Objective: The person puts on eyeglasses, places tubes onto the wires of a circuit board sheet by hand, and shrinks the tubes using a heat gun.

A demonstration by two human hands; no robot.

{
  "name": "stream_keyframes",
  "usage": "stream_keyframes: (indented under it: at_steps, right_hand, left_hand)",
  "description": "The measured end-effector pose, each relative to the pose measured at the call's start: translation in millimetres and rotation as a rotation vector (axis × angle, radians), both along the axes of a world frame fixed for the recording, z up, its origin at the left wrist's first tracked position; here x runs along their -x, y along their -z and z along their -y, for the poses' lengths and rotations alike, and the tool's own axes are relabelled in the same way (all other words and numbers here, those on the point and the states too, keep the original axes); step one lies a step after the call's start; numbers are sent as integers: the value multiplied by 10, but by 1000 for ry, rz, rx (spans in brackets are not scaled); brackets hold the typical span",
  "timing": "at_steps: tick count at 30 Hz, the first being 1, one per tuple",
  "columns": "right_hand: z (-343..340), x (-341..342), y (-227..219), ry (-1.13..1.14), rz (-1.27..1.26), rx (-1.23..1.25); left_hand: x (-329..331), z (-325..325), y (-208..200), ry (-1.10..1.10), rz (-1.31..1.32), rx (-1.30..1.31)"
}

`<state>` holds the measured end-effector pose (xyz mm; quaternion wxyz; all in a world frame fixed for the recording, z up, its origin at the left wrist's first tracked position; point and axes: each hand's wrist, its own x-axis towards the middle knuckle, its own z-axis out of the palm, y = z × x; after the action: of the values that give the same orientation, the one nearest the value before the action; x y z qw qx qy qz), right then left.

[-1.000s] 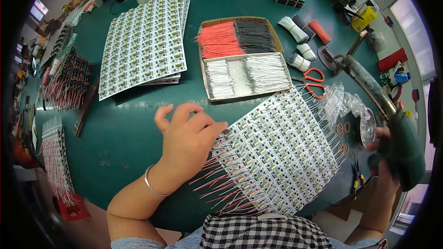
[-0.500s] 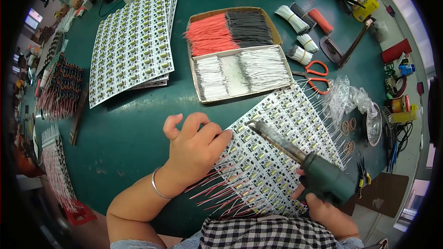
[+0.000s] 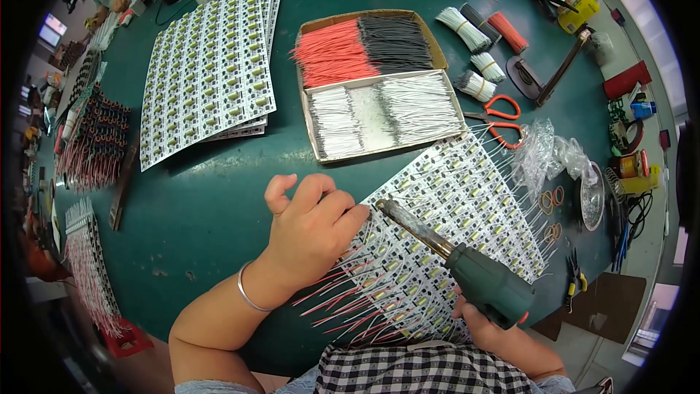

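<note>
My right hand (image 3: 490,332) is wrapped round the handle of a dark green soldering gun (image 3: 487,283). The gun's metal tip points left, just beside the fingertips of my left hand (image 3: 310,232). Those fingers are curled and pinched at the left edge of a white circuit board panel (image 3: 477,193); whatever they hold is hidden. Small yellow parts cover the panel in rows. Thin red and white wires (image 3: 350,299) stick out along its lower left side, and white wires fan from its right edge.
Beyond the panel stands a cardboard box (image 3: 436,47) of red, black and white wires. More panels (image 3: 208,76) lie stacked at the left. Orange-handled scissors (image 3: 503,118), a plastic bag (image 3: 536,153), a metal dish (image 3: 592,197) and pliers (image 3: 574,281) lie to the right.
The soldering gun has moved left and slightly up with my right hand, bringing its tip closer to my left fingertips. My left hand has shifted only slightly.
</note>
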<state>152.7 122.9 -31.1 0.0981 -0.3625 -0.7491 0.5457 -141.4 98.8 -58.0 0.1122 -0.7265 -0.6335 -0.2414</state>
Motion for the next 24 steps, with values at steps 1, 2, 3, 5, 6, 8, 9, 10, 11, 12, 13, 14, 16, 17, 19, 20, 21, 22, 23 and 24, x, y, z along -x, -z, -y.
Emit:
stream_keyframes:
  at_steps: [1,2,3,5,6,8,9,10,11,12,13,14,16,17,19,20,21,22,23,24]
  right_hand:
    - [0,3,5,0,0,1]
    - [4,11,7,2,0,-18]
    - [9,23,5,5,1,-37]
    - [-1,136,-87,86,34,31]
    - [-7,172,-115,166,66,98]
    - [6,146,-97,152,94,86]
    - [12,138,-96,140,121,72]
    - [10,144,-105,140,123,71]
    - [1,155,-111,135,125,76]
    - [-4,160,-114,130,127,80]
    - [-10,148,-103,129,128,81]
    - [-20,130,-88,83,150,-7]
    - [-27,121,-81,36,171,-95]
    - [-26,118,-79,46,170,-95]
    - [-31,88,-60,57,170,-95]
    - [-39,47,-31,3,137,-143]
    - [-45,34,-22,-51,105,-190]
    - [-56,34,-49,-50,104,-190]
    - [-82,64,-116,-16,99,-164]
    - [-94,87,-170,19,93,-138]
  left_hand:
    - [0,-2,-5,3,-6,3]
    - [1,-4,-10,6,-10,6]
    - [3,-7,-15,7,-9,5]
    - [9,-10,-25,15,-6,21]
    - [12,-8,-24,13,-6,22]
    - [16,-8,-24,19,-4,22]
    - [18,-11,-27,19,-2,22]
    - [19,-16,-29,23,-2,22]
    - [19,-19,-29,26,-4,23]
    - [19,-21,-30,25,-3,24]
    - [18,-22,-31,26,-6,27]
    - [21,-20,-37,26,-10,29]
    - [28,-19,-50,23,-15,35]
    - [27,-25,-50,24,-19,39]
    - [24,-32,-55,26,-21,47]
    - [25,-34,-59,25,-26,54]
    - [24,-36,-60,25,-26,55]
    - [23,-39,-62,28,-25,52]
    - [22,-36,-63,29,-24,51]
    - [23,-33,-64,28,-26,53]
